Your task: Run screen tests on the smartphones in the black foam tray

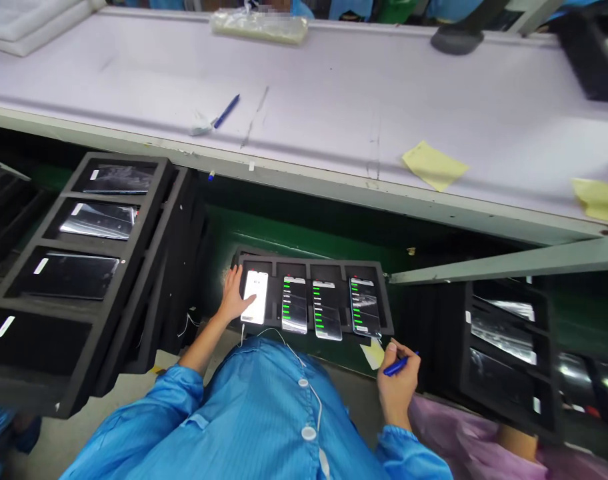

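Note:
Four phones lie in a black foam tray (335, 267) below the bench edge. My left hand (234, 295) is spread at the tray's left end, its thumb over the leftmost phone (255, 308), whose screen is white. The second phone (295, 313), the third phone (327, 322) and the rightmost phone (365, 307) show dark screens with green marks. Right of the tray, my right hand (398, 383) is closed around a blue pen (397, 366). A yellow paper slip (373, 353) lies beside its fingertips.
Stacked black trays with phones (91, 253) stand on the left; another tray stack (509, 360) is at right, near a person's pink sleeve (459, 433). On the white bench (324, 100) lie a blue pen, yellow notes (435, 165) and a clear bag (259, 27).

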The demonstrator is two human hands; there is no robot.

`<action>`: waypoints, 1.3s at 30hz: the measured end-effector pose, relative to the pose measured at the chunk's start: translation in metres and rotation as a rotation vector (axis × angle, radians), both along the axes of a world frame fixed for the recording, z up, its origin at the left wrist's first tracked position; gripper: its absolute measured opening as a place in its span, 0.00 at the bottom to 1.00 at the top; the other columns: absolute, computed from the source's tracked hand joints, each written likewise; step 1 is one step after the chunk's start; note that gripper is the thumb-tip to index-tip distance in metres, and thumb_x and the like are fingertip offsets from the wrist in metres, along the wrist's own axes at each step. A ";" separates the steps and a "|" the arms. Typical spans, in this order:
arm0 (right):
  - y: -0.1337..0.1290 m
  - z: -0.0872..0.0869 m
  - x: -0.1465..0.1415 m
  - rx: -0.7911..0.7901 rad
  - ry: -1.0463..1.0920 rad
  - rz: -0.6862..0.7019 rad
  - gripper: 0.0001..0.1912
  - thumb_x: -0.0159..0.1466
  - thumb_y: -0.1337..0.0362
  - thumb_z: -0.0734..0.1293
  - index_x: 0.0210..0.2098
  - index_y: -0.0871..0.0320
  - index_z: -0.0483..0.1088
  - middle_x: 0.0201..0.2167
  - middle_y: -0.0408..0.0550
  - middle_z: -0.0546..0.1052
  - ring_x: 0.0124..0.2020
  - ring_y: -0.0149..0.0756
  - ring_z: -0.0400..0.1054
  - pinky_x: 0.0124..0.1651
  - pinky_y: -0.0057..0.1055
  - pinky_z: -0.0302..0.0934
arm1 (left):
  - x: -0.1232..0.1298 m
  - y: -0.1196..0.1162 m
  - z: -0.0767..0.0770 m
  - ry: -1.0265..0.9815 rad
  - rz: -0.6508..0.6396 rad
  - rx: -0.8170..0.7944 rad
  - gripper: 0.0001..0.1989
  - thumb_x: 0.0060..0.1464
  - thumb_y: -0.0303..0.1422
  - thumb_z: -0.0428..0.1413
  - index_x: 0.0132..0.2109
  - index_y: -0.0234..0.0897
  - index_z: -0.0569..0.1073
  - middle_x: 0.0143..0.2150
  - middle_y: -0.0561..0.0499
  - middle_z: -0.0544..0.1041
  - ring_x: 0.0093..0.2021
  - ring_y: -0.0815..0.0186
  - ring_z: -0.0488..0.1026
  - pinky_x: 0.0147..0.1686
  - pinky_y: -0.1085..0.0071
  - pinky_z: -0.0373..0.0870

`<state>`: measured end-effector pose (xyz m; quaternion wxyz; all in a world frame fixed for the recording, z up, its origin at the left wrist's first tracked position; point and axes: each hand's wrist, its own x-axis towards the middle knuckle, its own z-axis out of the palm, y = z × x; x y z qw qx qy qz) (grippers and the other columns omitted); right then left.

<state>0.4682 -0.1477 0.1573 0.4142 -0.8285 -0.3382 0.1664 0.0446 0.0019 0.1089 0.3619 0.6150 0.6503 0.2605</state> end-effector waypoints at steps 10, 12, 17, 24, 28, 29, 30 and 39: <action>0.083 -0.011 0.048 0.105 -0.021 0.002 0.37 0.67 0.26 0.63 0.48 0.54 0.66 0.44 0.56 0.75 0.47 0.53 0.72 0.59 0.55 0.67 | -0.018 -0.005 0.018 -0.140 -0.065 -0.065 0.52 0.57 0.41 0.69 0.82 0.43 0.56 0.81 0.33 0.60 0.81 0.44 0.58 0.79 0.44 0.53; 0.096 -0.022 0.057 0.092 -0.007 0.014 0.38 0.65 0.23 0.62 0.47 0.54 0.66 0.42 0.54 0.74 0.45 0.52 0.71 0.57 0.55 0.67 | -0.011 -0.008 0.017 -0.051 -0.016 -0.061 0.57 0.52 0.43 0.74 0.82 0.42 0.56 0.81 0.31 0.59 0.81 0.40 0.56 0.79 0.40 0.51; 0.113 -0.054 0.078 0.054 0.082 0.110 0.45 0.57 0.17 0.62 0.45 0.53 0.66 0.40 0.51 0.74 0.44 0.50 0.70 0.55 0.54 0.67 | -0.002 -0.017 0.016 -0.030 0.040 -0.070 0.58 0.52 0.45 0.74 0.82 0.43 0.56 0.82 0.32 0.56 0.82 0.40 0.53 0.79 0.40 0.52; 0.123 -0.070 0.090 0.007 0.105 0.173 0.49 0.55 0.14 0.60 0.45 0.54 0.69 0.39 0.50 0.75 0.43 0.49 0.71 0.52 0.50 0.67 | 0.001 -0.021 0.011 0.011 0.123 -0.066 0.60 0.51 0.45 0.76 0.82 0.43 0.55 0.79 0.31 0.63 0.78 0.37 0.61 0.76 0.40 0.58; 0.130 -0.063 0.083 0.001 0.067 0.175 0.48 0.56 0.14 0.58 0.45 0.53 0.68 0.38 0.51 0.75 0.40 0.50 0.71 0.48 0.49 0.67 | -0.006 -0.018 0.014 -0.050 0.092 -0.096 0.59 0.53 0.44 0.75 0.83 0.43 0.52 0.77 0.31 0.66 0.76 0.40 0.66 0.74 0.43 0.63; 0.131 -0.061 0.080 -0.004 0.056 0.150 0.47 0.57 0.14 0.58 0.44 0.53 0.67 0.37 0.51 0.75 0.38 0.50 0.71 0.47 0.49 0.67 | -0.010 -0.018 0.017 -0.080 0.074 -0.122 0.59 0.53 0.44 0.74 0.83 0.43 0.51 0.75 0.31 0.68 0.74 0.42 0.69 0.73 0.44 0.65; 0.131 -0.059 0.077 -0.009 0.043 0.123 0.46 0.58 0.15 0.58 0.44 0.53 0.67 0.36 0.51 0.74 0.37 0.49 0.70 0.46 0.49 0.66 | -0.013 -0.017 0.020 -0.095 0.065 -0.144 0.60 0.53 0.43 0.75 0.83 0.43 0.51 0.74 0.32 0.71 0.73 0.43 0.71 0.72 0.44 0.66; 0.126 -0.052 0.065 0.012 -0.038 0.069 0.37 0.69 0.26 0.58 0.47 0.54 0.69 0.34 0.53 0.73 0.34 0.49 0.68 0.45 0.49 0.66 | -0.007 -0.011 0.035 -0.020 0.104 -0.237 0.67 0.47 0.45 0.77 0.83 0.41 0.48 0.77 0.28 0.66 0.77 0.36 0.63 0.73 0.40 0.62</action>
